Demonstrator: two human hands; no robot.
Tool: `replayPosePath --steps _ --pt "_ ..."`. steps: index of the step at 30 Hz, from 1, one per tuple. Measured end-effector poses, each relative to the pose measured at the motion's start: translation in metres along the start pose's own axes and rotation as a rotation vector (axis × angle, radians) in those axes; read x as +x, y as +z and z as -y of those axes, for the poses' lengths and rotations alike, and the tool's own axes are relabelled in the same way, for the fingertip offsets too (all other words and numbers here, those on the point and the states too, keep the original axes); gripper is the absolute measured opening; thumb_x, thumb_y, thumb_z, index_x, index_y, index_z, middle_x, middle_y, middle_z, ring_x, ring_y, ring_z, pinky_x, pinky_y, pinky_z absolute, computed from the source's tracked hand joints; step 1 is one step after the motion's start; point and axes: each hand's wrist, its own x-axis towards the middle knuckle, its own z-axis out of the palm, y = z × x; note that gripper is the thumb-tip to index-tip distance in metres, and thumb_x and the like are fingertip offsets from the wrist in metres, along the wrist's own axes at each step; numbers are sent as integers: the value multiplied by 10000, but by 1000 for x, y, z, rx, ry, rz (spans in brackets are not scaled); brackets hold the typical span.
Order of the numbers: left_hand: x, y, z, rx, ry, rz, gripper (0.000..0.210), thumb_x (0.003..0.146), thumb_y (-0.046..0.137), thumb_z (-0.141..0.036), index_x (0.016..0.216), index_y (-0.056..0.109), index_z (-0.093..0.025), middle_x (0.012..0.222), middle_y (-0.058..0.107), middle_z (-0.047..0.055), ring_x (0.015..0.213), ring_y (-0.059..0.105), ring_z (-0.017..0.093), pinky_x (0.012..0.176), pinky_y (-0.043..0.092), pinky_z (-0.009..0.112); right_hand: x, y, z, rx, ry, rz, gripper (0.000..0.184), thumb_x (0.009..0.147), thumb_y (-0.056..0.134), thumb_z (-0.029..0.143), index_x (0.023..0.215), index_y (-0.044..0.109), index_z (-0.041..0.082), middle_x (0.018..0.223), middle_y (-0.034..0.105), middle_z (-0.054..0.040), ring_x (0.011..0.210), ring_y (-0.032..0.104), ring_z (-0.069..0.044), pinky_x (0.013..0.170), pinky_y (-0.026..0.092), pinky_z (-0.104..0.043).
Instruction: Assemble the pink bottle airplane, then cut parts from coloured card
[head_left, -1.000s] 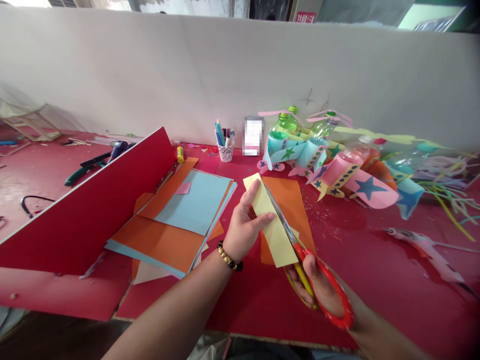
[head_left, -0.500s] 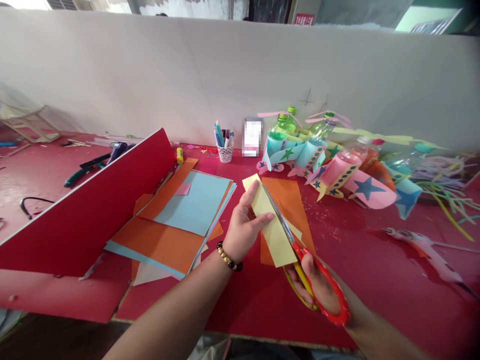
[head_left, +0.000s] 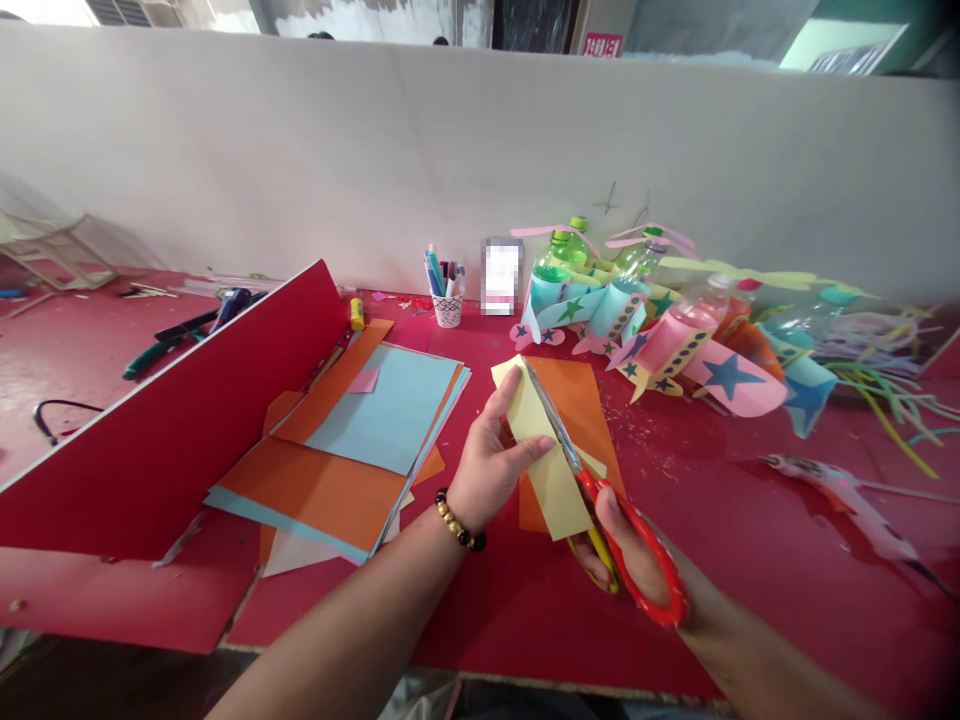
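Note:
My left hand [head_left: 499, 455] pinches a pale yellow strip of paper [head_left: 559, 490], thumb on top and index finger stretched along its upper part. In my right hand [head_left: 630, 545] is a pair of scissors [head_left: 651, 570] with one red and one yellow handle. Its blades lie along the strip's right long edge, tips near the top end. A further corner of yellow paper shows to the right of the blades. Beneath both, an orange sheet [head_left: 577, 390] rests on the red table.
Stacked blue and orange paper [head_left: 390, 410] lies left, beside a slanting red board [head_left: 225, 420]. Behind stand a pen cup [head_left: 448, 310] and a phone [head_left: 500, 275]. Decorated bottle planes [head_left: 686, 335] sit back right; a glue gun [head_left: 844, 500] lies at right.
The scissor handles have drawn closer together, and my right hand has shifted slightly up and left. My left hand keeps its hold on the yellow paper. The whole view has moved slightly.

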Motion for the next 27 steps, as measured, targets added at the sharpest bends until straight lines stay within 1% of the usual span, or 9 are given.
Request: replayPosePath --steps 4,9,12,16,20,22,24,27 --pt "0 0 1 -9 5 2 882 715 781 -223 1466 328 -324 1451 460 75 1297 464 305 1081 402 489 2 0 2 2 5 -3 486 942 261 637 789 459 221 453 371 76 371 330 -91 402 279 -245" --pt "-1 1 1 -20 9 11 872 726 773 -226 1467 322 -322 1403 515 71 1245 516 288 1046 442 468 2 -1 2 0 22 45 568 908 224 701 786 482 210 432 360 78 364 315 -87 392 276 -238" --pt "-1 1 1 -15 8 15 873 735 767 -225 1472 309 -317 1397 520 71 1226 530 277 1036 451 452 2 0 4 24 13 40 554 902 237 707 778 465 218 426 371 77 361 315 -88 387 275 -235" --pt "-1 0 1 -1 21 22 871 739 762 -234 1473 304 -325 1408 508 64 1226 529 276 1032 454 451 3 1 0 42 8 19 528 912 242 691 813 468 224 424 381 75 360 327 -98 384 268 -240" --pt "-1 1 -2 38 50 26 878 732 764 -238 1473 304 -332 1424 491 54 1254 505 279 1052 433 448 2 -1 -3 20 25 23 544 929 209 668 778 474 218 432 379 68 372 341 -98 415 279 -252" --pt "0 1 -4 60 83 12 844 748 750 -247 1467 318 -340 1433 483 42 1287 474 274 1074 409 431 1 -2 -2 5 36 37 552 926 204 674 730 448 220 430 367 66 376 343 -97 423 276 -257" --pt "1 0 -7 63 113 -9 762 791 710 -270 1454 343 -352 1442 473 27 1323 435 262 1085 392 406 -1 -3 0 1 52 56 563 909 210 700 707 431 223 430 357 68 374 333 -95 422 266 -260" --pt "4 -3 -11 74 146 -74 645 830 666 -296 1418 404 -346 1460 446 13 1344 404 243 1090 373 362 -3 -2 2 13 56 71 574 886 228 731 731 444 222 425 353 75 366 315 -90 415 265 -258"
